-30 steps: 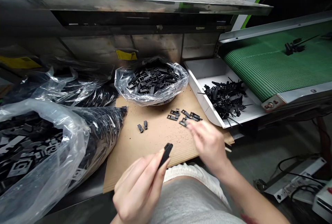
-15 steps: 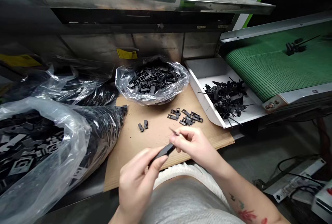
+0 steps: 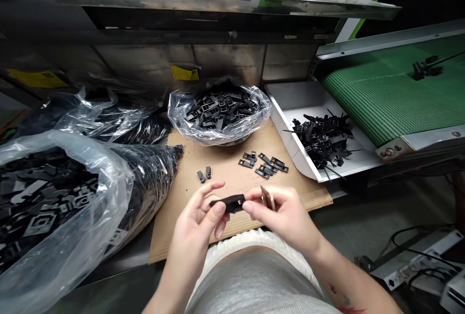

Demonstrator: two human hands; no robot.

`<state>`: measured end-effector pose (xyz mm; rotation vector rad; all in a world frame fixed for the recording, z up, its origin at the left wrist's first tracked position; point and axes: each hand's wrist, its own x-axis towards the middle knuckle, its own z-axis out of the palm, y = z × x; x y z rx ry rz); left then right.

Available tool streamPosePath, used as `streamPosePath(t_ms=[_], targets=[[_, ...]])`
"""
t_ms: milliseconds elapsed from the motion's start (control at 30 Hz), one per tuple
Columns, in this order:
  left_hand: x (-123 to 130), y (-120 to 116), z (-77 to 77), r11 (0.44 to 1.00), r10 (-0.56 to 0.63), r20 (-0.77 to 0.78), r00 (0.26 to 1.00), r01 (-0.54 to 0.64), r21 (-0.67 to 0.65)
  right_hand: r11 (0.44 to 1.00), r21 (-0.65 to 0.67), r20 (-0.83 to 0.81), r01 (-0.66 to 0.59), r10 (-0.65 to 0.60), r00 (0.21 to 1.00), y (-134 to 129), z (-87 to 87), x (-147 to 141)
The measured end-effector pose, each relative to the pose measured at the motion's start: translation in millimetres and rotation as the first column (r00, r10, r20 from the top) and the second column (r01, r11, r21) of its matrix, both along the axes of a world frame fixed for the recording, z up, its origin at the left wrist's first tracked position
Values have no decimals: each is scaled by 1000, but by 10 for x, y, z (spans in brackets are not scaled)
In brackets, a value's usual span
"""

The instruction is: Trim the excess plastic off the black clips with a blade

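Between thumb and fingers, my left hand [image 3: 196, 224] grips a long black plastic part [image 3: 229, 204], held level above the cardboard [image 3: 170, 212]. My right hand [image 3: 288, 214] is closed, thumb and forefinger at the part's right end. Tucked in its fingers is a thin, shiny metal tool [image 3: 268, 198], pointing up; its exact kind I cannot make out. Just beyond my hands lie a loose group of flat black clips [image 3: 269, 167] with rectangular openings and two small black pieces [image 3: 204, 174].
A plastic-lined bowl [image 3: 174, 115] heaped with black clips stands behind. Big clear bags [image 3: 119, 168] of black parts crowd the left. On the right, a white tray [image 3: 290, 151] with black assemblies sits beside a green conveyor [image 3: 392, 86]. A metal shelf [image 3: 218, 1] overhangs the back.
The black part has turned from slanted to nearly level. My left fingers have spread somewhat around it. The metal tool has swung from pointing left to upright in my right hand.
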<state>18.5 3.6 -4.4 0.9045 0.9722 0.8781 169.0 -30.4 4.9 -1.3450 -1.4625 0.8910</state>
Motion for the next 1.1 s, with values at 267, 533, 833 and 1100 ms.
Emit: streamPosePath(t_ms=[267,533,833,1100], targets=[[50,92,-44,993,-113,26,993,114,-38,956,257,594,-138,-44,803,-122,-23,-3],[10,-125,-125,757,200,-332,922,70,650,958,286,389,11,-126,912,-121,-21,-22],[-41,-154,-169,560,333,-354,874,119,820,945,327,369,-19,-109,923,-162,-12,-86],[-28,-235,-115,650,299,-376,877,101,753,951,310,395,27,-154,906,-124,-61,-54]])
